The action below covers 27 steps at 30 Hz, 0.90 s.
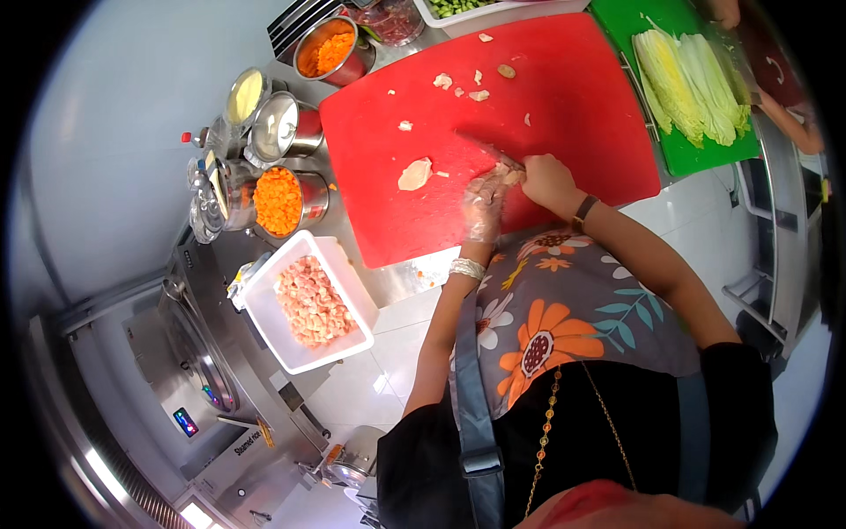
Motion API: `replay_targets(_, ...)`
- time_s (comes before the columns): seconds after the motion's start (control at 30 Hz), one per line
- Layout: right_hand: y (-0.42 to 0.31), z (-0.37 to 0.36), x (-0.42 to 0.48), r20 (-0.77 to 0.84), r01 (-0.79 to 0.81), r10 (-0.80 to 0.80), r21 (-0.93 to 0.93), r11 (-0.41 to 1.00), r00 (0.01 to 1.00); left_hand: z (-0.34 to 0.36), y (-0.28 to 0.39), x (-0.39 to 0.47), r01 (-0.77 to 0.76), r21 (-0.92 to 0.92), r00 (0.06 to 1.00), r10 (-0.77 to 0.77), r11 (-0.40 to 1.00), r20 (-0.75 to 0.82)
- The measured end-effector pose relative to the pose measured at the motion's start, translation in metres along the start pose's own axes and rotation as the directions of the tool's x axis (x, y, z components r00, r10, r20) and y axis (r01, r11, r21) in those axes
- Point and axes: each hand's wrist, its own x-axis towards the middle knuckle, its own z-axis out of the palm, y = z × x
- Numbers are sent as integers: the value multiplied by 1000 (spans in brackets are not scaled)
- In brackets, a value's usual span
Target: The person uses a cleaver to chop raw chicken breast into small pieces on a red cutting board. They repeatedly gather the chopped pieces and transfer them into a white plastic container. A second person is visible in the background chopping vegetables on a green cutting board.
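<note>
On the red cutting board, my right hand is closed around the handle of a kitchen knife, whose blade points up and to the left. My left hand, in a clear plastic glove, holds a piece of raw meat against the knife near the board's front edge. A larger flat piece of pale raw meat lies to the left of my hands. Several small scraps are scattered across the upper part of the board. The glove and knife partly hide the held piece.
Left of the board stand steel pots of diced carrot and a white tub of diced raw meat. Another pot holds carrot. At right, a co-worker's hand is near napa cabbage on a green board.
</note>
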Motion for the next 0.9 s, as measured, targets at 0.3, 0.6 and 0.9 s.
replay_targets(0.3,-3,-26,-30,148,8,10,-119,993,989,-9,0,-14,12,28,1000,-12,1000,-24)
replay_targets(0.6,-20,-8,-12,50,-39,39,3,999,998,-15,10,-14,-2,37,999,4,999,-54)
replay_targets(0.9,-19,-13,-23,171,-1,26,-148,989,985,-24,7,-15,-74,155,997,71,985,24)
